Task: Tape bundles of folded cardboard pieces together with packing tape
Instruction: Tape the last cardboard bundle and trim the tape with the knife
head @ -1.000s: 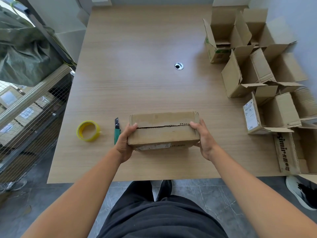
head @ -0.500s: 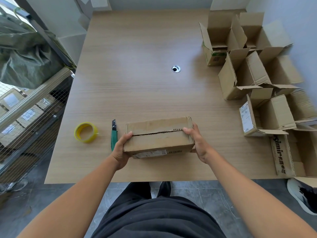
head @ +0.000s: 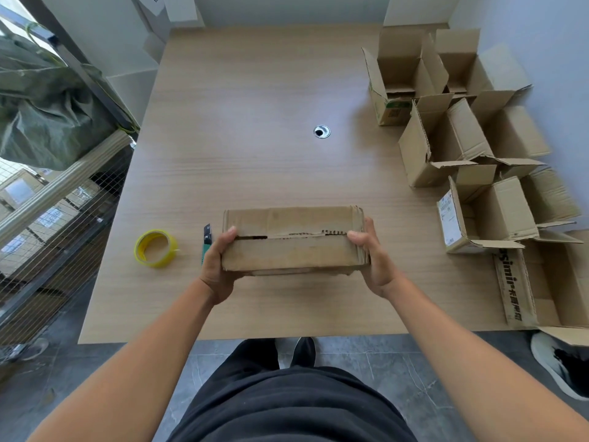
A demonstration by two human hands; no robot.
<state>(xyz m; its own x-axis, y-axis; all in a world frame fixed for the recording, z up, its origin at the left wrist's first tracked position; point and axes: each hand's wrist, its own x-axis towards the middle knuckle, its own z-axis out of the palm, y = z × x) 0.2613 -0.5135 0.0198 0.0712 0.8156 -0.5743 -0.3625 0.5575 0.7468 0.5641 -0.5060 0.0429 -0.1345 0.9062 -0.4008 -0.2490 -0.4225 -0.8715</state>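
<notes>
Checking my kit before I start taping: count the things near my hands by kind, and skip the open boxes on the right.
cardboard bundle: 1, gripped at its ends by the left hand and the right hand
yellow tape roll: 1
green utility knife: 1, partly hidden behind the left hand
Total: 3

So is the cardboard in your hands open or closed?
Closed: on the cardboard bundle, flaps meet along a ragged seam, with a small dark gap near the left hand.
</notes>
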